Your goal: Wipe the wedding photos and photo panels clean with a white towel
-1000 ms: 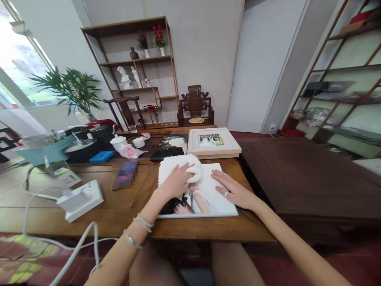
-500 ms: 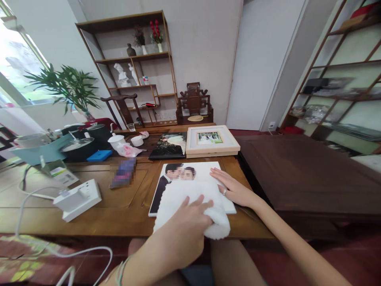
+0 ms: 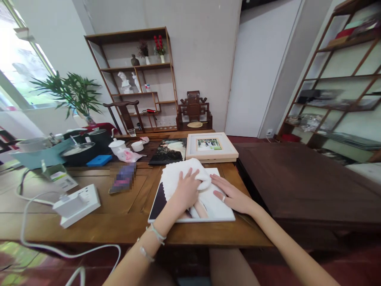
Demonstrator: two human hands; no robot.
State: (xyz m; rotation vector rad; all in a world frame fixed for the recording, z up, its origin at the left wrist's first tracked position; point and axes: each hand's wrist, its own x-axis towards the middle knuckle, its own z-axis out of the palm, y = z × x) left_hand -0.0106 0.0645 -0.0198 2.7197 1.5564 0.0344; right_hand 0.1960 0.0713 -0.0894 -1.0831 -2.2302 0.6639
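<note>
A large photo print (image 3: 208,208) of a couple lies flat near the front edge of the wooden table (image 3: 89,222). My left hand (image 3: 186,190) presses a white cloth (image 3: 178,174) onto the upper part of the print, fingers spread over the cloth. My right hand (image 3: 230,194), a ring on one finger, lies flat and open on the print's right side, steadying it.
Behind the print lie a dark photo print (image 3: 168,151) and a white framed picture (image 3: 211,146). To the left are a white power strip (image 3: 76,203) with cable, a small box (image 3: 61,178), pots (image 3: 79,153), a teapot (image 3: 116,146). A dark bench (image 3: 297,178) adjoins on the right.
My left hand has pushed the cloth from the print's near edge back up to its far part. The right hand has stayed on the print's right side.
</note>
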